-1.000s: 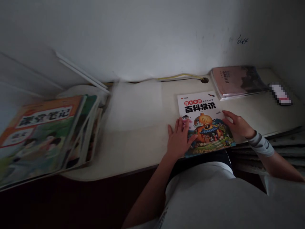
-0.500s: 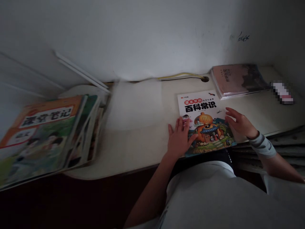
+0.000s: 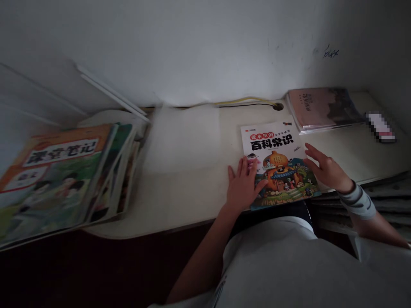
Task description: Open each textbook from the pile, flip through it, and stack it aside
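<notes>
A colourful picture book (image 3: pixel 278 162) with a white top and bold black characters lies closed on the pale desk (image 3: pixel 180 188), near its front edge. My left hand (image 3: pixel 243 186) rests flat on the book's lower left corner, fingers spread. My right hand (image 3: pixel 326 169) is at the book's right edge, fingers apart and lifted slightly, holding nothing.
A leaning pile of school books (image 3: pixel 64 171) fills the desk's left end. A pinkish book stack (image 3: pixel 324 109) lies at the back right, beside a cable hole with a yellow and black cable (image 3: pixel 247 102). The wall stands close behind.
My right hand lifted off the book's right side and now hovers at its edge with fingers more spread. My left hand and the book stayed put.
</notes>
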A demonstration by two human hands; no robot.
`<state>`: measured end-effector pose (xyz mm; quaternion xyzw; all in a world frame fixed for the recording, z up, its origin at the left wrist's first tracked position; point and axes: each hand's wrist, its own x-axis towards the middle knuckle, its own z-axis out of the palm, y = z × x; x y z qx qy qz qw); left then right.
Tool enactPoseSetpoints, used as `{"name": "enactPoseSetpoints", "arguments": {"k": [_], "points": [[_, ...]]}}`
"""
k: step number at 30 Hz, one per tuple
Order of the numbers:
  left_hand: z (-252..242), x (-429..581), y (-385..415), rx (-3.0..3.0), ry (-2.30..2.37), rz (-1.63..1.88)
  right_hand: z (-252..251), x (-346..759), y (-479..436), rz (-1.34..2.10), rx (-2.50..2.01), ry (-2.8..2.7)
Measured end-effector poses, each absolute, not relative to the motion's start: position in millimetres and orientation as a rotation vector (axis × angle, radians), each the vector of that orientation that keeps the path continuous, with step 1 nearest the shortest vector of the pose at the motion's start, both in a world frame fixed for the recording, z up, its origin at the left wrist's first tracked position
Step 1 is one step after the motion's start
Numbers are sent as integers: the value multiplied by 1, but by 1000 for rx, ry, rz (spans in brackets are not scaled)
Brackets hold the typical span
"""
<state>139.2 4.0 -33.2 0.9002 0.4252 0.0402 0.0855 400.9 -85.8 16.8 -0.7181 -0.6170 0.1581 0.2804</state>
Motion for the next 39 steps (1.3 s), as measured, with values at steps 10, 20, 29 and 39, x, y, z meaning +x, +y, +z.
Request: {"name": "enactPoseSetpoints", "arguments": {"k": [10,20,29,39], "points": [[16,145,-1,1797,825,628,53,337,-66,698,-1322,-2065],[-2,155,-7,957,794,769,41,332,-62,525,-1342,-2105],[-4,180,-14,643,662,883,29,332,-63,446,-1423,-2003],[-13,184,-16,566,518,730,29,335,-66,465,-1387,-1951]]}}
